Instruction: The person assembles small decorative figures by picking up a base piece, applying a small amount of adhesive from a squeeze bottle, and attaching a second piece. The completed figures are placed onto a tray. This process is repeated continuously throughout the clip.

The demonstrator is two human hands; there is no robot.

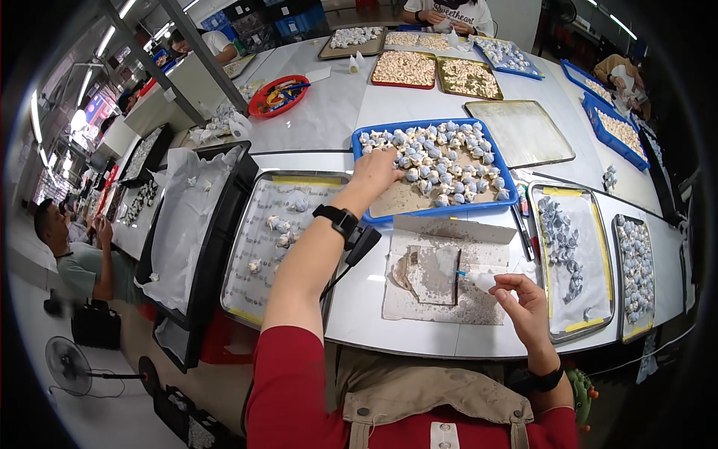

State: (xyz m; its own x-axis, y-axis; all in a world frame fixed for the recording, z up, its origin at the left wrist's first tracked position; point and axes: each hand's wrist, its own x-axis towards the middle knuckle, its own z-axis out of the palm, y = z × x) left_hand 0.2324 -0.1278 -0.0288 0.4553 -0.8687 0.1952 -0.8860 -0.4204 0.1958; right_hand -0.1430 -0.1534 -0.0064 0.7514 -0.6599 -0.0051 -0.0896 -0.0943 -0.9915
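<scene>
My left hand (374, 178) reaches over the left side of a blue plastic tray (389, 209) full of small blue-and-white figure pieces (452, 168). Its fingers are bent together among the nearest pieces; what they pinch, if anything, is hidden. In my right hand (523, 303) is a small white squeeze bottle (482, 280) with a thin blue nozzle, held between thumb and fingers. The nozzle points left over a stained piece of cardboard (400, 303) in front of me. A smaller framed patch (437, 277) with dried smears lies on that cardboard.
Left of the cardboard stands a metal tray (250, 247) with several pieces; a black crate (224, 217) lined with white sheet is beyond it. At right lie a lined tray of blue-grey parts (557, 232) and a filled tray (636, 262). Pens (521, 232) lie between. Other people work farther off.
</scene>
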